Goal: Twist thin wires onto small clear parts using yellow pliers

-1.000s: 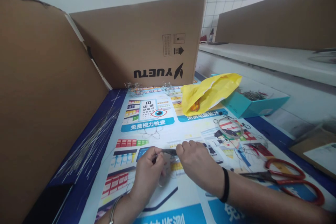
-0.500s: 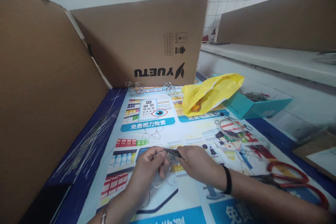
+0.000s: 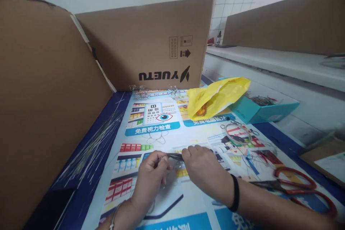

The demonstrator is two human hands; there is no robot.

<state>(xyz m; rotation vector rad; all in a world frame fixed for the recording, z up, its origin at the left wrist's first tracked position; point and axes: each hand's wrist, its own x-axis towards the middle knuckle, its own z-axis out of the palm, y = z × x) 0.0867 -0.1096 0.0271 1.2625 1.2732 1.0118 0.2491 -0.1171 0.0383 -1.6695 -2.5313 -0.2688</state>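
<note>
My left hand [image 3: 151,176] is closed in a pinch, thumb against forefinger, on a thin wire piece that its fingertips mostly hide. My right hand [image 3: 205,173] is wrapped round a pair of dark slender pliers [image 3: 174,156]. Their tip points left and meets the left fingertips; the handles are hidden in the palm. Both hands are just above the printed sheet [image 3: 194,194]. Beyond them, a bent loop of thin wire [image 3: 154,138] lies flat on the sheet.
Straight wires [image 3: 88,154] lie at left beside a cardboard wall [image 3: 40,90]. Red-handled scissors [image 3: 293,187] rest near my right forearm. Rightward are a wire coil [image 3: 228,133], a yellow bag [image 3: 218,97] and a teal box [image 3: 272,111]. Small wire bunches [image 3: 175,92] sit at the back.
My right hand has rolled over, its knuckles now higher and its back more visible. The pliers' tip stays at my left fingertips, while the left hand has barely moved.
</note>
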